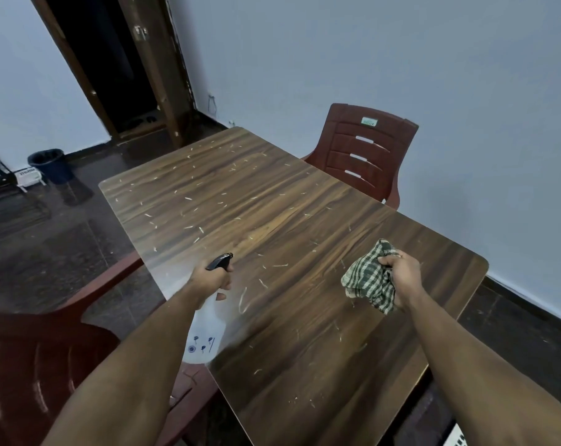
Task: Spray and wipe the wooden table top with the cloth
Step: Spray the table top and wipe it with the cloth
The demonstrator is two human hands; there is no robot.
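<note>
Surroundings: brown plastic chair (359, 149) at far side of wooden table top (272, 220), against pale wall; second brown chair (31, 365) at near left, its armrest reaching under table edge
Floor items: dark waste bin (49, 164) by left wall, lined with a bag, contents not visible; white box just beside it; dark open doorway behind
Table surface: scattered all over with pale flecks and short shavings, otherwise bare
Left hand (213, 278): wrapped around neck of white spray bottle (208, 329), black nozzle aimed across table, held above near-left edge
Bottle contents: cannot tell
Right hand (401, 278): clenched on bunched green-and-white checked cloth (369, 278), near right side of table; contact with surface unclear
</note>
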